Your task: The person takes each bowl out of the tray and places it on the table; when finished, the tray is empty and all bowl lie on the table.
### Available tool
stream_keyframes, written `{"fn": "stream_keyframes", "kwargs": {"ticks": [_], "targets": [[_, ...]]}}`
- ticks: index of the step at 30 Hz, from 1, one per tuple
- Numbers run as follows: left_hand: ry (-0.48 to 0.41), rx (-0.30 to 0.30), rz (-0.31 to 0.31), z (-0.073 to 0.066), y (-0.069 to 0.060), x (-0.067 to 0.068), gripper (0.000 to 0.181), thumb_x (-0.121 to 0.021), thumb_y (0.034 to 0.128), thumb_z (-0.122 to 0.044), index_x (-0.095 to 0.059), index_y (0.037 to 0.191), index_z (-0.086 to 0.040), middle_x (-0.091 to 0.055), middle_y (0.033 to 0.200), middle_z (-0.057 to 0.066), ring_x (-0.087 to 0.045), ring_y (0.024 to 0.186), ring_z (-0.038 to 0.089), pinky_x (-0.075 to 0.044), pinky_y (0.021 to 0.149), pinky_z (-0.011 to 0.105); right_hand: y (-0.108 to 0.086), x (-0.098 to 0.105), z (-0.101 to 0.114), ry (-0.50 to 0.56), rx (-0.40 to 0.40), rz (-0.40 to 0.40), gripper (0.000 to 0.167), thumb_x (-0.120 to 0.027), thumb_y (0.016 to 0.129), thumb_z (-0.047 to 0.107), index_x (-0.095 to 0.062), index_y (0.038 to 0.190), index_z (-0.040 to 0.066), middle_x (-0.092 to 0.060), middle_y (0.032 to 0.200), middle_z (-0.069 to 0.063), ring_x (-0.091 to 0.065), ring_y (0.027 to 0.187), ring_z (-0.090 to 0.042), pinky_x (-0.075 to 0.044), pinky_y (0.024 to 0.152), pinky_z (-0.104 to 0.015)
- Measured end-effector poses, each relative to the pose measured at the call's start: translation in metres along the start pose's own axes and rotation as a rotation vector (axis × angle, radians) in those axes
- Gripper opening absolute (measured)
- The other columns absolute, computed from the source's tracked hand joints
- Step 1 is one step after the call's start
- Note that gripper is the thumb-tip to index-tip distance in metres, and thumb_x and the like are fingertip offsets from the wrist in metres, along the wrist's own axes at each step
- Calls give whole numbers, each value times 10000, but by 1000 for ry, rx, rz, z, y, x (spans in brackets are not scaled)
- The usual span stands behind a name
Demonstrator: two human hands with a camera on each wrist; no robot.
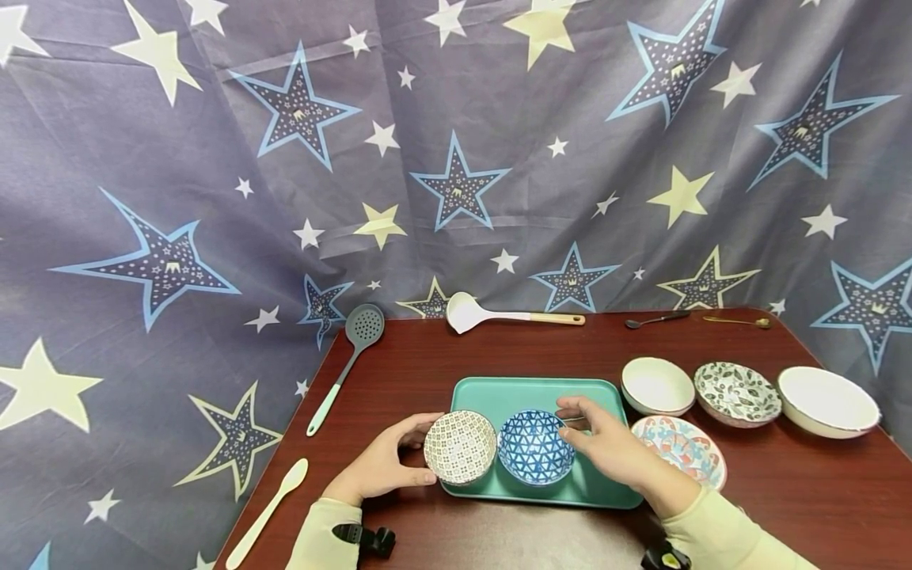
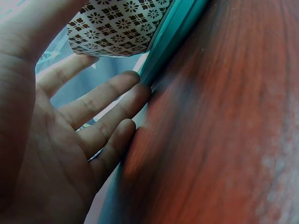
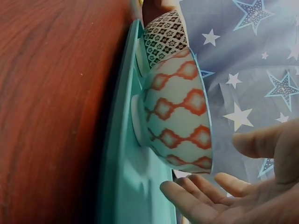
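A bowl with a brown-on-white tile pattern (image 1: 460, 447) sits on the left of a green tray (image 1: 541, 386). My left hand (image 1: 385, 465) is at its left side, thumb and fingers spread about the wall; in the left wrist view the fingers (image 2: 105, 102) are extended, one at the rim. Right beside it on the tray stands a bowl, blue triangles inside (image 1: 536, 447), red diamonds outside (image 3: 180, 112). My right hand (image 1: 609, 447) is at that bowl's right side, fingers loosely spread; a gap shows between thumb and bowl in the right wrist view.
Right of the tray are a white bowl (image 1: 657, 385), a leaf-patterned bowl (image 1: 737, 393), a larger white bowl (image 1: 828, 401) and a red-blue patterned dish (image 1: 680, 450). A slotted turner (image 1: 365, 326), ladle (image 1: 463, 313) and pale spoon (image 1: 267, 514) lie farther out. Two small spoons lie back right.
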State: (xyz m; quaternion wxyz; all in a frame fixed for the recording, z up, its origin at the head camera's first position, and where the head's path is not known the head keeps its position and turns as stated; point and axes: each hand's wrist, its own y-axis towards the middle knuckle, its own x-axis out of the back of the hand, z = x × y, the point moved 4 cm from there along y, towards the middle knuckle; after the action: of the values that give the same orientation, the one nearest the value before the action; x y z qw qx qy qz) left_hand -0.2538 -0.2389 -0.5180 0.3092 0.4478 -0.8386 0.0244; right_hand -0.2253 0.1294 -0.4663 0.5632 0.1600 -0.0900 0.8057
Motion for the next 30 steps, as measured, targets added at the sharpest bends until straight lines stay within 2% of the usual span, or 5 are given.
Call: {"fn": "stream_keyframes", "kwargs": {"ticks": [7,11,15,21,30], "targets": [[-4,2,0,-2,1,0,842,-911,829,-231,-493,1555,-158,-622,1422,54,-645,1168,242,-520,985,379,3,-6,-14,81,-78,9,494,-601,1059,86,-439,1500,-68,-545,1403,-264,-591,1235,-374,-581,838,-424],[-9,-5,-1,-3,1,0,841,-912,823,-223,-498,1551,-149,-624,1419,58,-646,1168,255,-520,983,392,2,-9,-16,188,-86,43,509,-559,1066,49,-381,1515,-110,-494,1386,-321,-629,1130,-358,-616,778,-450],[-6,-9,-5,-2,0,0,844,-915,817,-225,-501,1548,-147,-630,1410,59,-647,1166,261,-520,983,393,2,-12,-17,269,-87,80,503,-508,1078,27,-338,1520,-143,-453,1369,-356,-649,1052,-377,-625,753,-478],[12,-6,-4,1,0,-1,837,-909,827,-254,-498,1553,-180,-627,1417,30,-647,1174,241,-518,987,379,2,-14,-18,310,-93,98,492,-474,1088,32,-330,1527,-137,-427,1376,-367,-647,1052,-398,-623,743,-509],[15,-10,-3,0,0,0,840,-904,836,-254,-487,1559,-156,-625,1419,33,-649,1166,234,-520,992,380,2,-16,-19,350,-99,100,494,-453,1102,41,-319,1559,-89,-409,1371,-378,-642,1006,-391,-620,709,-532]]}}
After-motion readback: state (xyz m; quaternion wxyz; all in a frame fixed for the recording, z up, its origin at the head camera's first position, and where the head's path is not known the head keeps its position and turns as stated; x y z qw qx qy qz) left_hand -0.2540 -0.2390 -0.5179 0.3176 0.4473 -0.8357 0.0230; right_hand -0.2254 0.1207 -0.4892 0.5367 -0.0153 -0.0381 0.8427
